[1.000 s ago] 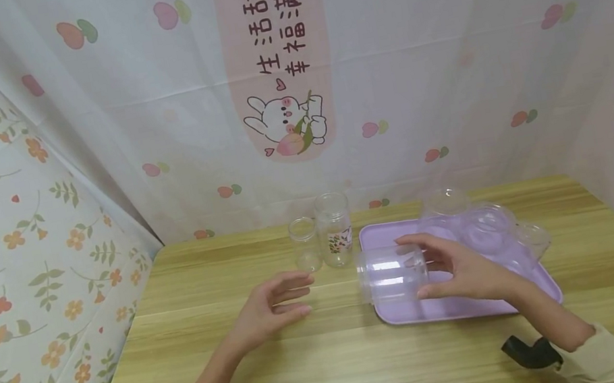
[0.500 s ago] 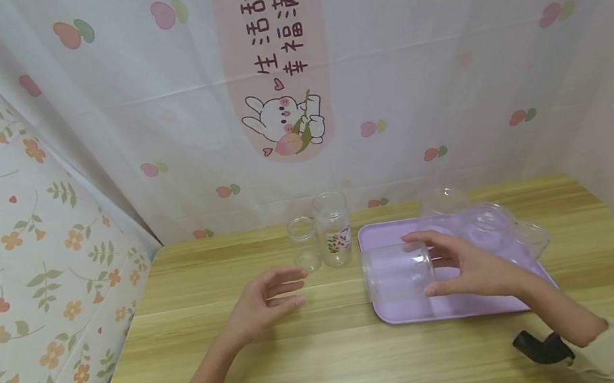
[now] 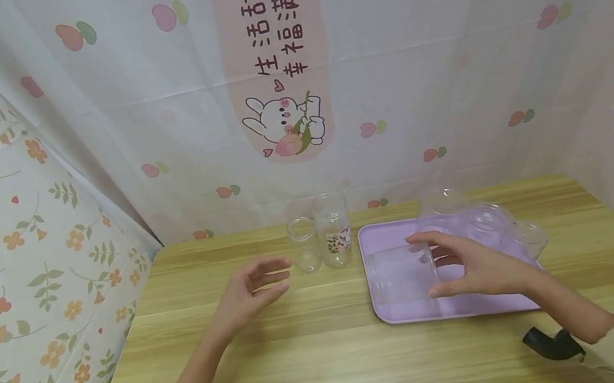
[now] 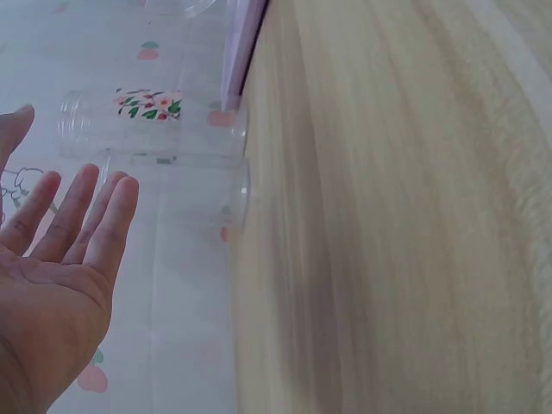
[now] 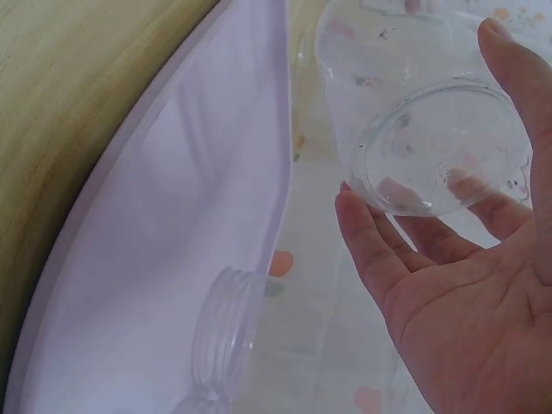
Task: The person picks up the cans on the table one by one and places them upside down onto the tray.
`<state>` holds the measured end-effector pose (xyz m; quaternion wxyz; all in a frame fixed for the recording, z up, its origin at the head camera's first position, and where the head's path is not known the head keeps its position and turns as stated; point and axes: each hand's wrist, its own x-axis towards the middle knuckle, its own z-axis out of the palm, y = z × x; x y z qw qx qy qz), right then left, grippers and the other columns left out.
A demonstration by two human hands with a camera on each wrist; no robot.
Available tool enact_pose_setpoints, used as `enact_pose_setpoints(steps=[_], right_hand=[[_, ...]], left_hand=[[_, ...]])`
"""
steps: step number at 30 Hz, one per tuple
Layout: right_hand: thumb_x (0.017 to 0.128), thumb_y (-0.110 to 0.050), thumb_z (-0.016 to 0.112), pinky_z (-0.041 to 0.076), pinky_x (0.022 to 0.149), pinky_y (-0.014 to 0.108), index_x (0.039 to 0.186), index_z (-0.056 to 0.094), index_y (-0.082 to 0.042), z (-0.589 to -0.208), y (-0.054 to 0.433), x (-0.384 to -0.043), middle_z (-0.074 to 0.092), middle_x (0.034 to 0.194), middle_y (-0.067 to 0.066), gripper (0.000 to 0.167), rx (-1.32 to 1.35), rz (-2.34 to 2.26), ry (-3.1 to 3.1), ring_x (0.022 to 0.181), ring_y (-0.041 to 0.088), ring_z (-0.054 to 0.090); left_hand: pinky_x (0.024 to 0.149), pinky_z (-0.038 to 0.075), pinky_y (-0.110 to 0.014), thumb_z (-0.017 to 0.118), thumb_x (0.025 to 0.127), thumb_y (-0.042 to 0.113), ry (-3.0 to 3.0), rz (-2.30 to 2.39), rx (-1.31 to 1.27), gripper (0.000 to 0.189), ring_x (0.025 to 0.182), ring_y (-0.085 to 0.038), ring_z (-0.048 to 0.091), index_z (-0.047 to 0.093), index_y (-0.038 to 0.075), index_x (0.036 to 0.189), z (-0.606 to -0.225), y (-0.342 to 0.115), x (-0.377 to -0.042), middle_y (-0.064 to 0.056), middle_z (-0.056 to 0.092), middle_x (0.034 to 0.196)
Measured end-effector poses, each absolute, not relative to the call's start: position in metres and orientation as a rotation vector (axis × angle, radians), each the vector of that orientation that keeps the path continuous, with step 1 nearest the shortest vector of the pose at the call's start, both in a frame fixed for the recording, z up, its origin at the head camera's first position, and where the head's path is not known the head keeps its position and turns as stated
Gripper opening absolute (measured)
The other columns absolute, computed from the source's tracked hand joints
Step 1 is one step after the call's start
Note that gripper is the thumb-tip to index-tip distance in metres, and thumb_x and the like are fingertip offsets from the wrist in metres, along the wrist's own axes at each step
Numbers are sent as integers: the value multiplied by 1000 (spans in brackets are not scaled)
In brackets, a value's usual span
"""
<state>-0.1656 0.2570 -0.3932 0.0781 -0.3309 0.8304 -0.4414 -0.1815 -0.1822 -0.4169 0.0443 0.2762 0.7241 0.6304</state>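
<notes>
My right hand point(image 3: 474, 265) grips one end of a clear jar point(image 3: 398, 274) between thumb and fingers. The jar lies sideways in the air over the left part of a purple tray point(image 3: 394, 233). In the right wrist view the jar's round base point(image 5: 440, 147) faces the palm. My left hand point(image 3: 251, 294) holds nothing, its fingers spread and loosely bent. Just beyond it stand two upright clear jars: a smaller plain one point(image 3: 306, 250) and a taller one point(image 3: 336, 241) with a floral print. The left wrist view shows the palm point(image 4: 52, 293) apart from both.
Several clear containers point(image 3: 488, 221) stand or lean together on the tray's right and back part, partly overlapping. One with a threaded neck point(image 5: 228, 336) shows in the right wrist view. A patterned curtain point(image 3: 180, 138) hangs behind the wooden table point(image 3: 313, 368).
My left hand has drawn back to the left, away from the upright jars. My right hand has shifted slightly right with the jar, further over the tray.
</notes>
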Motion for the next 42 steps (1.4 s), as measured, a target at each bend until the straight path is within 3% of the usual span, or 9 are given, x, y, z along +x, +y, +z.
enact_pose_setpoints(steps=[7, 14, 20, 31, 42], right_hand=[[86, -24, 85, 47, 100, 54, 152, 41, -6, -386, 258, -163, 50, 145, 14, 81, -966, -1265, 2529, 125, 35, 54], [86, -25, 85, 49, 100, 49, 155, 39, -12, -382, 262, -163, 48, 148, 15, 84, -1015, -1211, 2572, 126, 33, 53], [85, -31, 86, 51, 99, 48, 155, 41, -15, -380, 264, -165, 46, 151, 11, 85, -1040, -1145, 2616, 126, 30, 54], [84, -37, 85, 53, 96, 41, 154, 43, -13, -372, 268, -165, 48, 149, 12, 85, -1071, -1049, 2660, 122, 31, 56], [84, -47, 82, 54, 93, 47, 155, 42, -14, -366, 266, -164, 46, 152, 6, 88, -1047, -937, 2687, 119, 23, 58]], left_hand=[[92, 56, -36, 70, 95, 0, 2231, 1943, 800, 43, 120, -44, 59, 57, -3, 135, -413, -190, -184, -25, 59, 134], [91, 56, -36, 70, 95, -1, 2229, 1973, 784, 42, 120, -51, 56, 56, -5, 134, -411, -194, -190, -28, 58, 134], [90, 56, -35, 71, 95, 0, 2263, 1965, 765, 42, 120, -49, 57, 57, -5, 134, -411, -196, -195, -28, 58, 133], [89, 57, -35, 73, 95, 8, 2376, 1886, 705, 49, 121, -42, 59, 55, 1, 140, -399, -197, -208, -16, 60, 135], [90, 56, -35, 74, 94, 5, 2400, 1884, 732, 52, 122, -45, 57, 53, 0, 141, -397, -197, -221, -23, 57, 137]])
